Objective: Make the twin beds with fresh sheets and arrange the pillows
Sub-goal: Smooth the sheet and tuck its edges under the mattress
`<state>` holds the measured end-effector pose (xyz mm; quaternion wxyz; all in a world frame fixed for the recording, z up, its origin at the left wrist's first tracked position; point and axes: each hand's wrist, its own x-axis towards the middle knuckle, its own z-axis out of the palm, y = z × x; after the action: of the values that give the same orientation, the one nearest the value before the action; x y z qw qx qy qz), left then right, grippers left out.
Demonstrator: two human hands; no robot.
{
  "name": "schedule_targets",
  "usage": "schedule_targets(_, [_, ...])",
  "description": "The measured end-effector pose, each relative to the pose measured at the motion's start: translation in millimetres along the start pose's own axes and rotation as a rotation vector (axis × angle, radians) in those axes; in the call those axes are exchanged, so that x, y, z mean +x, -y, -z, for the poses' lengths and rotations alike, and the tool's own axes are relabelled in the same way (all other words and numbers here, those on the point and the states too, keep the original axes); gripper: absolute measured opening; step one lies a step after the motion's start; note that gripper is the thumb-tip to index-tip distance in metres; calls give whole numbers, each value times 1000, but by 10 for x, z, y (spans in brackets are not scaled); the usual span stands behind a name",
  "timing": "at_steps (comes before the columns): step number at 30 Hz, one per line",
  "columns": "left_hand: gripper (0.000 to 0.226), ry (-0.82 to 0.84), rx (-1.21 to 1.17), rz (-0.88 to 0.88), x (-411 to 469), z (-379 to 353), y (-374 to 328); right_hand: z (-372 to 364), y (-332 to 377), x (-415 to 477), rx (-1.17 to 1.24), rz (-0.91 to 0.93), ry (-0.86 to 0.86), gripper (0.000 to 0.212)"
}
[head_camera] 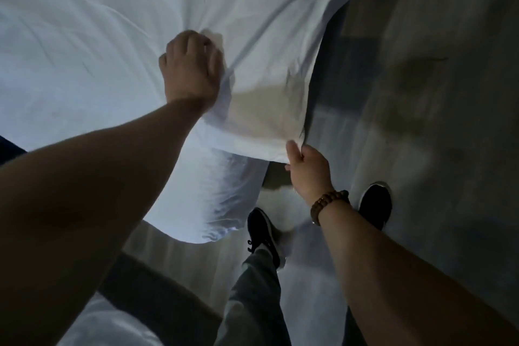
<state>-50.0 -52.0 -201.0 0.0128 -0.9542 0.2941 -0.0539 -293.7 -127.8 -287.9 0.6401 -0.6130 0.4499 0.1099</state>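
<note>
A white sheet (118,22) lies spread and creased over the bed, filling the upper left of the view. My left hand (191,70) grips a bunch of the sheet near the bed's corner, fingers curled into the cloth. My right hand (307,167) pinches the sheet's loose lower corner (269,126), which hangs lifted off the bed. Below that corner the white mattress end (224,196) shows, covered in wrinkled fabric.
A grey carpet with darker patches (421,93) runs along the right of the bed. My two feet in black shoes (264,230) stand on it close to the mattress corner. More white bedding (104,320) shows at the bottom left.
</note>
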Motion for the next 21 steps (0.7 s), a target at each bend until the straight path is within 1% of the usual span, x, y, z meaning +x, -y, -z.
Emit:
schedule_targets(1, [38, -12, 1, -33, -125, 7, 90, -31, 7, -21, 11, -6, -41, 43])
schedule_targets(3, [44, -22, -3, -108, -356, -8, 249, -61, 53, -119, -21, 7, -250, 16])
schedule_targets(4, [48, -14, -10, -132, -462, -26, 310, -80, 82, -184, -78, 40, -391, 14])
schedule_targets(5, [51, -7, -24, -143, -559, -48, 359, -126, 119, -244, -157, 113, -520, 25])
schedule_targets(6, [53, -6, -47, -142, -629, -71, 390, -178, 179, -295, -228, 223, -612, 32])
schedule_targets(7, [54, -8, -77, -130, -684, -90, 415, -249, 262, -336, -280, 342, -661, 38])
schedule_targets(9, [57, -9, -140, -127, -748, -126, 470, -432, 480, -369, -370, 548, -662, 46])
schedule_targets(11, [60, -12, -165, -181, -744, -171, 495, -647, 659, -286, -456, 666, -649, 52])
schedule_targets(12, [61, -13, -159, -205, -728, -201, 500, -757, 710, -199, -490, 689, -655, 54])
schedule_targets(14, [63, -2, -141, -220, -714, -306, 521, -983, 691, 61, -503, 654, -679, 58])
schedule_targets(16, [65, 11, -100, -225, -750, -502, 532, -1241, 531, 382, -410, 557, -682, 61])
schedule_targets(18, [67, 23, -55, -246, -808, -685, 563, -1576, 346, 653, -114, 452, -615, 66])
schedule_targets(20, [69, 28, -25, -262, -859, -832, 626, -1881, 223, 780, 230, 372, -539, 81])
schedule_targets(21, [69, 32, -20, -269, -865, -872, 652, -1977, 197, 813, 344, 345, -520, 87])
